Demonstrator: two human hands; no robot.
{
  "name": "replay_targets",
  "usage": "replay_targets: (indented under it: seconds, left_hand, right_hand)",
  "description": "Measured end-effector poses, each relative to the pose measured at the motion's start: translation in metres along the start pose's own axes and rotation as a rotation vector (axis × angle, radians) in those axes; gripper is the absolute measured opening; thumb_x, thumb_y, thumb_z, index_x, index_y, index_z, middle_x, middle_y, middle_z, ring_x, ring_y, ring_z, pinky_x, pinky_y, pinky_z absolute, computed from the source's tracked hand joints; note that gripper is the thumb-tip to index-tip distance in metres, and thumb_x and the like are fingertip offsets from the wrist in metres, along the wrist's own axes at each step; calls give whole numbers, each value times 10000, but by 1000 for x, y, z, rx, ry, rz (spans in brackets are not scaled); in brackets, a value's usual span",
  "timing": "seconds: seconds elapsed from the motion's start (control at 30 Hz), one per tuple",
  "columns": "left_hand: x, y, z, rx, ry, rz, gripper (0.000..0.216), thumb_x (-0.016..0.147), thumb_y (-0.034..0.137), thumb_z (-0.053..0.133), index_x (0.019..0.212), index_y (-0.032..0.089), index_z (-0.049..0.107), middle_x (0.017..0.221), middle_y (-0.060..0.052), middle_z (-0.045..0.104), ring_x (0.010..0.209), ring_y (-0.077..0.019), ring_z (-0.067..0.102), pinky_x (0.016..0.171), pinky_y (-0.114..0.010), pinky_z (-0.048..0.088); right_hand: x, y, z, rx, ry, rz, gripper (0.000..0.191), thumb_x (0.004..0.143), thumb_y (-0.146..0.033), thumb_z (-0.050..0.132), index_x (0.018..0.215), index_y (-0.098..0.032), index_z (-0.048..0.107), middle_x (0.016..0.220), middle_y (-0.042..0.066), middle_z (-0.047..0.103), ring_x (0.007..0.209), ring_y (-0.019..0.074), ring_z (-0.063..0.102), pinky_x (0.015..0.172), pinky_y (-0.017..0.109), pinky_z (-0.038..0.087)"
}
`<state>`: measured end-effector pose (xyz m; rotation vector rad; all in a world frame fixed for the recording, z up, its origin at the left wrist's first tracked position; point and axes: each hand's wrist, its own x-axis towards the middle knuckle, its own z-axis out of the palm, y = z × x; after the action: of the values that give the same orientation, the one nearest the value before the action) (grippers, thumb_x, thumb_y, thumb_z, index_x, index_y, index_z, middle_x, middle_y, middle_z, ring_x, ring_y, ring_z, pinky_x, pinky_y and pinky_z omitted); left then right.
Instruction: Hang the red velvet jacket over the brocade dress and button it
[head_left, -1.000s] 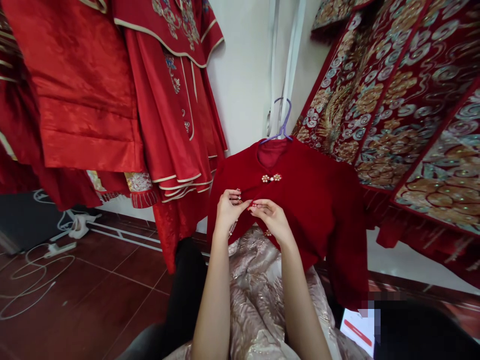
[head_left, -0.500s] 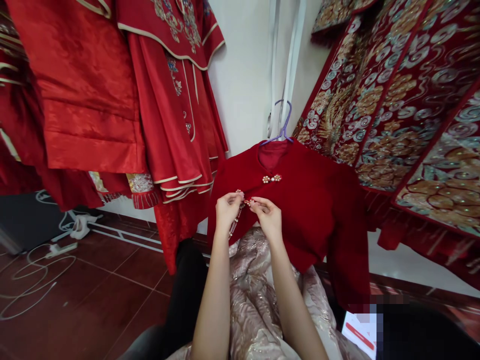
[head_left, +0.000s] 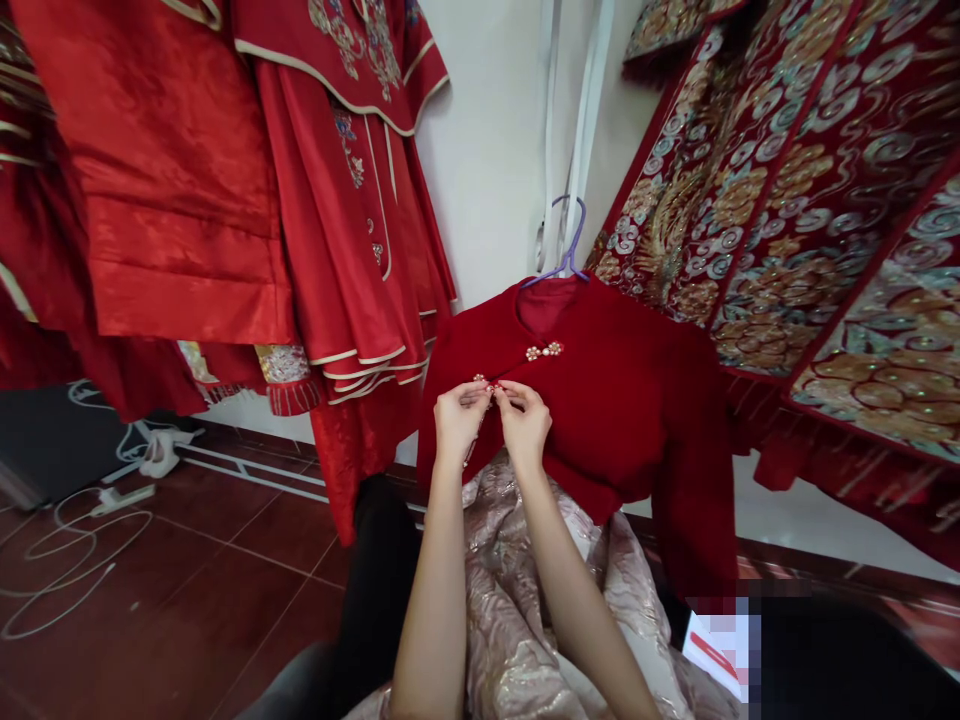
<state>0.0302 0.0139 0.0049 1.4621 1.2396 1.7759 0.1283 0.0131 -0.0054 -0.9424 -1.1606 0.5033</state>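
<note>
A red velvet jacket (head_left: pixel 600 410) hangs on a purple hanger (head_left: pixel 576 245) in front of me. Its upper beaded clasp (head_left: pixel 544 351) is joined across the chest below the collar. Lower on the front edge, my left hand (head_left: pixel 457 420) pinches one side of a second beaded clasp (head_left: pixel 492 389). From the other side, my right hand (head_left: pixel 525 420) pinches the same clasp, fingertips almost touching the left ones. My fingers partly cover it, so whether its halves are joined is hidden. A thin beaded strand dangles between my hands.
Red garments (head_left: pixel 345 220) hang at the left, and a heavily embroidered gown (head_left: pixel 795 220) at the right. Shiny pale fabric (head_left: pixel 510 610) covers my lap. A white cable (head_left: pixel 75 540) lies on the tiled floor near a rack's base rail (head_left: pixel 247 474). A lit screen (head_left: pixel 716 650) shows at lower right.
My right hand has moved left and slightly up, closing the gap to my left hand. The clasp pieces are nearer each other, and the dangling strand is more hidden.
</note>
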Motion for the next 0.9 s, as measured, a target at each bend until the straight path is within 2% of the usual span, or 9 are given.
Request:
replay_targets:
  seconds: [0.33,0.63,0.9]
  left_hand:
    - [-3,2,1,19,59,-59,206,719,151,690,910,93,738,868,-118,747,821,-191,710,867,-309,540]
    - [0,-12,4,-206,47,-144,277,704,210,714,948,79,732,900,-126,744,786,-205,709,722,-313,589]
    - [0,-17,2,-174,58,-115,286,684,252,736,934,112,749,881,-108,747,778,-220,709,717,-330,596]
  right_hand:
    - [1,-5,3,-73,11,-30,222,770,-272,626,912,-115,694,919,97,673,745,134,629,729,262,546]
    - [-3,1,8,-8,36,-59,230,805,-281,595,946,-123,685,944,95,639,769,129,627,667,229,555]
    - [-3,2,11,-24,57,-70,223,820,-316,581,929,-148,679,943,87,633,758,133,622,660,239,547]
